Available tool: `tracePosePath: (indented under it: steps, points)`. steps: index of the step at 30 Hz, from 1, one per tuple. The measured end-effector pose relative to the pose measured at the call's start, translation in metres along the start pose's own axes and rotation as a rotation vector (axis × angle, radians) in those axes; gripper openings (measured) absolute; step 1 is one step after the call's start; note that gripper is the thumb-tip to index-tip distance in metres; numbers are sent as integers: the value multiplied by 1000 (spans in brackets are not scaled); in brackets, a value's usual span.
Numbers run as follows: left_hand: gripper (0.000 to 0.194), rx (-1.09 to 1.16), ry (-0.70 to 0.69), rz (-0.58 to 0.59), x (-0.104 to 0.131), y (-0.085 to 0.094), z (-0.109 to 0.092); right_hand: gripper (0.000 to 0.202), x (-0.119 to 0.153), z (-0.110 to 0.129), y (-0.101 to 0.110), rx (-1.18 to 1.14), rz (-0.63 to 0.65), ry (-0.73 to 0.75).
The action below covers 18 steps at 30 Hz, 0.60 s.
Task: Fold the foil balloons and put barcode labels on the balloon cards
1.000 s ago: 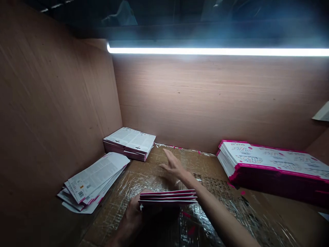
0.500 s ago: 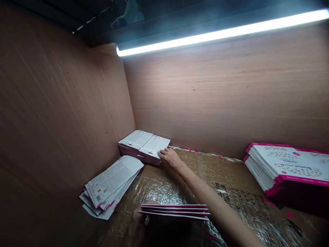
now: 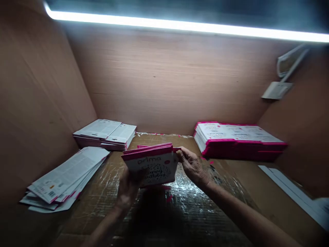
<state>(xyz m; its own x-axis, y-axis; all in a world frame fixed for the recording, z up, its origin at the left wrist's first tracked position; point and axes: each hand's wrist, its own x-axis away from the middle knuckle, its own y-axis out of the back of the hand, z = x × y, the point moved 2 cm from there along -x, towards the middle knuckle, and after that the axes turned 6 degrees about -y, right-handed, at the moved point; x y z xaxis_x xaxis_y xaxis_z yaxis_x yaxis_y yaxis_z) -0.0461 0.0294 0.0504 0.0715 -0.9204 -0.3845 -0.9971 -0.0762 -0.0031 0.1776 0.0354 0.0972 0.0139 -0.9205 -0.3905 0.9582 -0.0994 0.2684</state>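
Note:
My left hand [image 3: 127, 188], blurred, is closed around the lower left side of a few flat printed packets [image 3: 154, 168]. They are white with pink edges, tilted upright, with "prima" and "happy birthday" on the front. At their upper right edge, my right hand [image 3: 191, 164] pinches the pink corner of a packet behind the front ones. How many packets are in the bunch I cannot tell. Below them lies a brown cardboard surface [image 3: 205, 202] covered in shiny clear tape.
Back left stand stacks of packets, white backs up [image 3: 115, 132]. Nearer, a fanned pile of packets [image 3: 69, 175] lies by the left wall. Pink-edged stacks [image 3: 236, 137] stand back right. White strips [image 3: 290, 192] lie at right, beneath a wall socket [image 3: 277, 90]. A tube light [image 3: 180, 25] hangs above.
My right hand has left the back left stack and come to the packets in my left hand. Those packets are raised and turned, showing their fronts. The view has swung right.

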Motion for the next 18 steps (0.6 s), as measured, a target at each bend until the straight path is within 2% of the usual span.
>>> tracePosePath:
  steps: [2, 4, 7, 10, 12, 13, 15, 18]
  points:
    - [34, 133, 20, 37, 10, -29, -3, 54, 27, -1, 9, -216, -48, -113]
    - [37, 189, 53, 54, 25, -50, -6, 66, 50, -3, 14, -379, -45, -161]
    - [50, 137, 83, 94, 48, -66, -1, 67, 81, -12, 18, -400, -51, -212]
    - [73, 116, 104, 217, 63, -66, 13, 47, 107, -24, 17, -418, -101, -327]
    - [77, 138, 125, 317, 65, -59, 20, 38, 118, -27, 17, -422, -88, -340]
    - [74, 126, 113, 350, 64, -54, 21, 33, 122, -26, 18, -393, -63, -315]
    - [55, 55, 46, 412, 61, -44, 17, 25, 124, -22, 21, -306, -20, -240]
    - [30, -1, -6, 501, 57, -38, 6, 27, 121, -17, 24, -250, -6, -176]
